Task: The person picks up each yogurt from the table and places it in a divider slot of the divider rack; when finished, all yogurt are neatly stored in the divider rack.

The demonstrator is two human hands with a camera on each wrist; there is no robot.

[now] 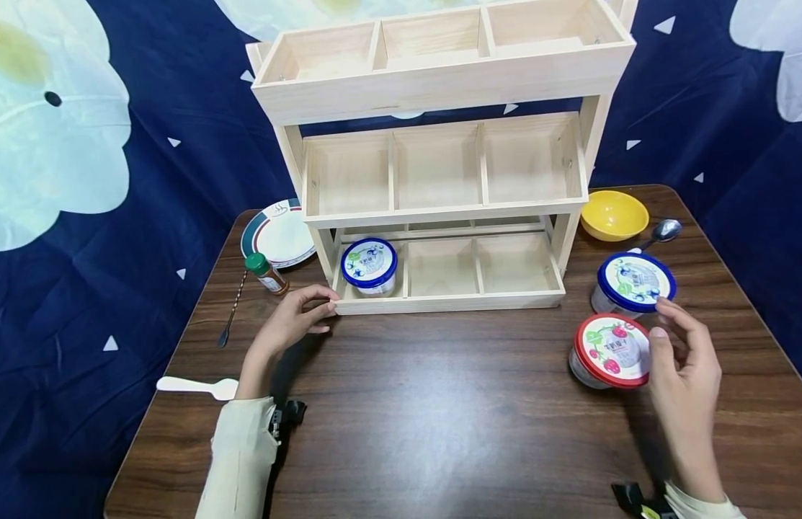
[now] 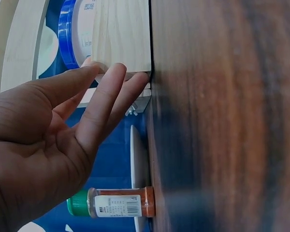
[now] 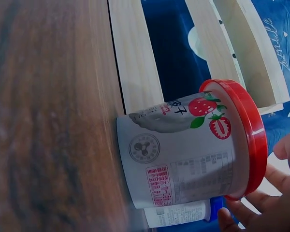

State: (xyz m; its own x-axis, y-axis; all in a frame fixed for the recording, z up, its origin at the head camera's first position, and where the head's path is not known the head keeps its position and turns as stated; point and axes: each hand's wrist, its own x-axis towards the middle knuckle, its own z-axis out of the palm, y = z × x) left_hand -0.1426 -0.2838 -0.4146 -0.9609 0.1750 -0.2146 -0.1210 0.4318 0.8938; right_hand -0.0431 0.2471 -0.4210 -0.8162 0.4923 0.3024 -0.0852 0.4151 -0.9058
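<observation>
My left hand [image 1: 293, 321] is at the lower left front corner of a wooden shelf rack [image 1: 439, 303]; in the left wrist view its thumb and a finger pinch the board's end. Just behind that corner, a blue-lidded tub [image 1: 369, 265] stands in the bottom left compartment. On the right of the table, my right hand [image 1: 689, 360] reaches beside a red-lidded tub [image 1: 611, 351] with strawberries on it, thumb and fingers loosely bent and not closed round it. Another blue-lidded tub [image 1: 636, 282] stands right behind, near the fingertips. Whether they touch either lid is unclear.
Left of the rack are a plate [image 1: 280, 234], a green-capped spice jar [image 1: 267, 274], a thin long-handled spoon [image 1: 233, 310] and a white plastic spoon [image 1: 196, 386]. A yellow bowl [image 1: 615, 215] and a dark spoon [image 1: 665, 231] lie at the back right.
</observation>
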